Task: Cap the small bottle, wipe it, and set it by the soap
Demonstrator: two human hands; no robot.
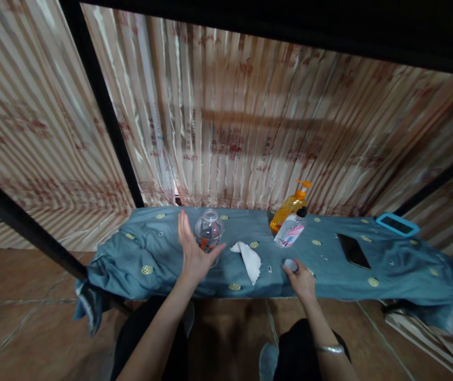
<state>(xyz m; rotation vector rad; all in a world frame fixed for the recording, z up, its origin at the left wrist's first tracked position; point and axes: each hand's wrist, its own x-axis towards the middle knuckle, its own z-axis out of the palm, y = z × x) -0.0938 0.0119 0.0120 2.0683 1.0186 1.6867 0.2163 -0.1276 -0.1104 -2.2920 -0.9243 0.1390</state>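
A clear plastic cup with a domed lid and a printed front stands on the cloth at the left. My left hand is beside and partly in front of it, fingers stretched up and thumb spread; whether it touches the cup I cannot tell. Near the front edge, my right hand pinches a small round white lid-like piece between thumb and fingers. Between the hands lies a crumpled white tissue.
Behind my right hand stand an orange pump bottle and a clear bottle with a black cap. Farther right lie a dark phone and a blue-framed object. Black posts and curtains surround the cloth-covered bench.
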